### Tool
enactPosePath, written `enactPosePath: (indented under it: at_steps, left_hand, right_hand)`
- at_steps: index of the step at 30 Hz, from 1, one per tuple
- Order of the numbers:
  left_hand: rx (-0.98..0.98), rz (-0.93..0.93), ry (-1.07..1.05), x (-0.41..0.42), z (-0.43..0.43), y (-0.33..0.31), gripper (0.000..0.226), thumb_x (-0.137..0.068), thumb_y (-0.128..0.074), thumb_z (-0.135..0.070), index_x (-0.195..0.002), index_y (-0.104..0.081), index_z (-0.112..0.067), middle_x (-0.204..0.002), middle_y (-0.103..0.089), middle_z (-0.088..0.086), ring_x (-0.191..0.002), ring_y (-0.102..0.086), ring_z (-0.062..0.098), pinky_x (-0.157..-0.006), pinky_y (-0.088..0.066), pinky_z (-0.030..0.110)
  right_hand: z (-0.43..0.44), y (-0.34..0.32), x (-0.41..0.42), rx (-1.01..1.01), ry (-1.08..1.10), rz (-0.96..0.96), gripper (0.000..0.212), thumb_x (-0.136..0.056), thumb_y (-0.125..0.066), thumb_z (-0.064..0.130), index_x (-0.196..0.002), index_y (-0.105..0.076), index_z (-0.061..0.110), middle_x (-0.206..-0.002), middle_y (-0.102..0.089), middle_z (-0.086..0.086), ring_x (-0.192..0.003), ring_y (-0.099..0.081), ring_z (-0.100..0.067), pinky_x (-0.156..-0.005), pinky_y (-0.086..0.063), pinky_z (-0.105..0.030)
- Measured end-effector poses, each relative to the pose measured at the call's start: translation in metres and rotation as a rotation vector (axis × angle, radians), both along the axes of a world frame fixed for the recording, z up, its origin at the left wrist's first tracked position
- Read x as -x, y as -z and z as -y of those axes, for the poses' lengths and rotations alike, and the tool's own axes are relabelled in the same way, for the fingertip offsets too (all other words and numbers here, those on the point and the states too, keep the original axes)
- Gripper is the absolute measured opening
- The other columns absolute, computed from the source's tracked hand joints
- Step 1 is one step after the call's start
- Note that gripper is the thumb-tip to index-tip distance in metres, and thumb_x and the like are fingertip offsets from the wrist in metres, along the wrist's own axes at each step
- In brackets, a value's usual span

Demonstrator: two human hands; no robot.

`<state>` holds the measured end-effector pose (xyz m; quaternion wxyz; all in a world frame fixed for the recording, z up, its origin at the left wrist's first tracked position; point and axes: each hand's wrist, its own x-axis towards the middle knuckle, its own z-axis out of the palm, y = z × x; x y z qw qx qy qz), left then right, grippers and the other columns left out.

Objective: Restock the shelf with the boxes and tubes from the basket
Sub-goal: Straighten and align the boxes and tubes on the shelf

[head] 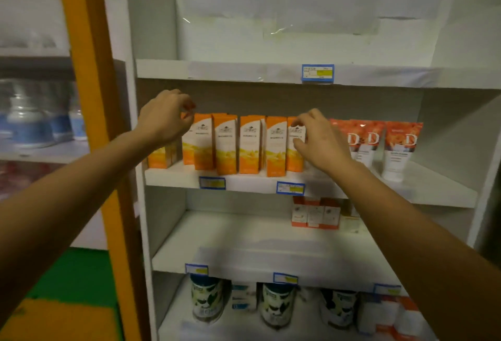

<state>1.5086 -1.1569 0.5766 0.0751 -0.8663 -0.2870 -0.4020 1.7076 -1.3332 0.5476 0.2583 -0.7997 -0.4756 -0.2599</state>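
Orange boxes stand upright in a row on the shelf, the second board down of a white unit, left to middle. They are packed side by side and touching, near the front edge. Left hand is at the left end of the row, fingers curled over the top corner of the left-end box. Cannot tell if they actually pinch it or just touch. Right hand is at the right end of the row and grips the right-end box, with the index on its top and the thumb on its front.

Just right of that hand, orange-red tubes with a big D stand cap-down on the same shelf. Blue price tags sit on the shelf lips. One board down, small red-white cartons sit far back on the right. The bottom board holds cans in a row. An orange post runs up at left, with blurred bottles beyond it. The basket is out of view.
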Motion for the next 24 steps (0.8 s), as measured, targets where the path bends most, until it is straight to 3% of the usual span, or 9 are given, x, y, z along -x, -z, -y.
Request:
enactPosePath:
  at_steps: [3, 12, 18, 24]
  left_hand:
    - [0.041, -0.044, -0.059, 0.024, -0.013, 0.005, 0.028, -0.089, -0.053, -0.020, -0.115, -0.058, -0.009, -0.116, -0.058, 0.013, -0.107, -0.054, 0.027, -0.082, -0.047, 0.036]
    - [0.060, -0.155, -0.094, 0.051, -0.061, 0.010, 0.033, -0.091, -0.053, -0.022, -0.120, -0.054, -0.007, -0.123, -0.058, 0.014, -0.114, -0.053, 0.027, -0.093, -0.047, 0.038]
    - [0.067, -0.190, -0.037, 0.044, -0.104, -0.007, 0.033, -0.091, -0.052, -0.025, -0.119, -0.054, -0.007, -0.120, -0.058, 0.014, -0.109, -0.054, 0.028, -0.091, -0.049, 0.039]
    - [0.147, -0.254, 0.062, 0.013, -0.136, -0.020, 0.043, -0.092, -0.049, -0.029, -0.128, -0.048, -0.006, -0.131, -0.054, 0.015, -0.119, -0.052, 0.029, -0.099, -0.046, 0.041]
  right_hand:
    - [-0.019, -0.001, 0.022, 0.028, -0.056, 0.018, 0.035, -0.089, -0.057, 0.024, -0.123, -0.052, 0.022, -0.130, -0.046, -0.002, -0.107, -0.054, -0.022, -0.070, -0.040, -0.029]
    - [-0.093, -0.008, 0.068, 0.047, -0.159, 0.067, 0.031, -0.089, -0.055, 0.029, -0.119, -0.056, 0.022, -0.124, -0.054, -0.001, -0.113, -0.050, -0.019, -0.082, -0.046, -0.032]
    - [-0.136, -0.025, 0.082, 0.098, -0.130, 0.122, 0.034, -0.090, -0.053, 0.032, -0.123, -0.055, 0.023, -0.127, -0.053, -0.002, -0.119, -0.045, -0.021, -0.097, -0.039, -0.036]
    - [-0.176, -0.038, 0.077, 0.220, -0.026, 0.168, 0.044, -0.089, -0.053, 0.039, -0.129, -0.050, 0.021, -0.130, -0.053, -0.003, -0.121, -0.043, -0.023, -0.099, -0.036, -0.039]
